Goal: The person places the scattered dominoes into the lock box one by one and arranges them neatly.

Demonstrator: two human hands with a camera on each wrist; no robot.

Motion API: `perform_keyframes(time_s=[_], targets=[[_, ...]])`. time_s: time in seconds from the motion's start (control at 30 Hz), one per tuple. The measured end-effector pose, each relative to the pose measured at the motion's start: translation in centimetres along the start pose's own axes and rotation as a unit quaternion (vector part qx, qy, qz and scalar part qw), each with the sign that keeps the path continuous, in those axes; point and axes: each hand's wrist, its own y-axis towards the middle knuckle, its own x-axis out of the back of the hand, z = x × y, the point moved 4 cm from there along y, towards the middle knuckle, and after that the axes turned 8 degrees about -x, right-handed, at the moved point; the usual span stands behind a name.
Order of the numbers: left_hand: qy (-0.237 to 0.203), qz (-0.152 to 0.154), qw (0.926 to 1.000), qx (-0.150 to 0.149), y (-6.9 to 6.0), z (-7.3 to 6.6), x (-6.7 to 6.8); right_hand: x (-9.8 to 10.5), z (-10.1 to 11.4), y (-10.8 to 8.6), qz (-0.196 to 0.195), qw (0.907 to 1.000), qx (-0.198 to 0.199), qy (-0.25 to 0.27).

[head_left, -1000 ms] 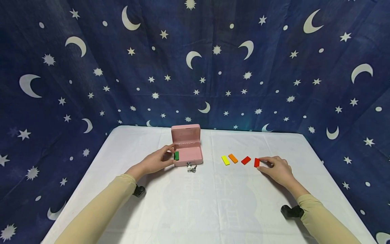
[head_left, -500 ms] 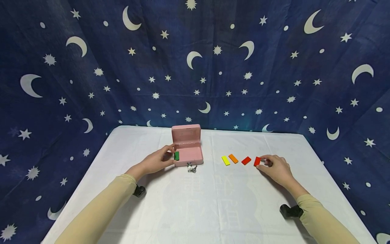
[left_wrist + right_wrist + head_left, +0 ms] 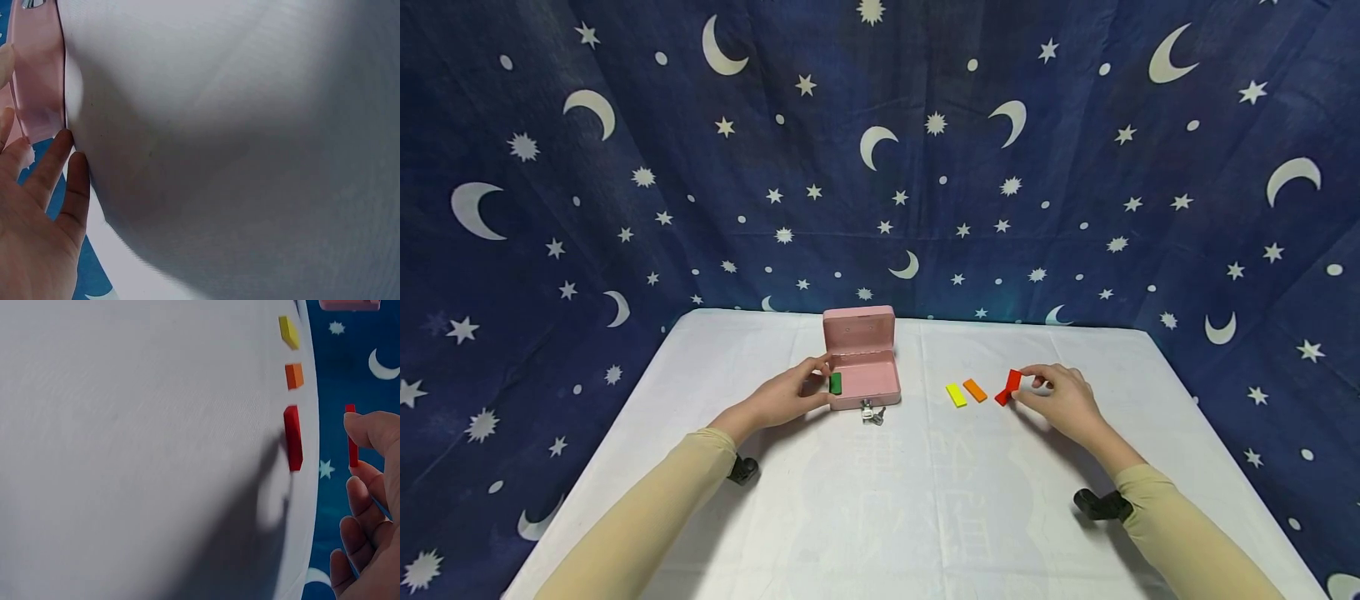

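Observation:
A pink metal box point(image 3: 867, 377) stands with its lid raised, a green block point(image 3: 835, 383) inside at its left end. My left hand point(image 3: 782, 393) holds the box's left side between thumb and fingers; the left wrist view shows the fingers point(image 3: 44, 181) by the box wall point(image 3: 39, 75). My right hand point(image 3: 1066, 402) pinches a red block point(image 3: 1014, 381) between thumb and finger, raised off the cloth in the right wrist view point(image 3: 353, 450). Behind it in the head view, a second red block point(image 3: 1002, 398), partly hidden, lies on the table.
An orange block point(image 3: 975, 390) and a yellow block point(image 3: 956, 395) lie between the box and my right hand. A small padlock point(image 3: 867, 410) hangs at the box front, with keys point(image 3: 878, 416) beside it. A starry dark blue curtain point(image 3: 820, 167) surrounds the white table point(image 3: 880, 517).
My right hand has lifted the red block and moved it left, over the second red block. My left hand has stayed at the box.

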Motion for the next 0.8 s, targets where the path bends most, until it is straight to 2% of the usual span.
perform_keyframes(time_s=[0.8], targets=[[0.003, 0.001, 1.0000, -0.002, 0.0, 0.0, 0.0, -2.1, 4.9, 0.9, 0.014, 0.9986, 0.041, 0.031]])
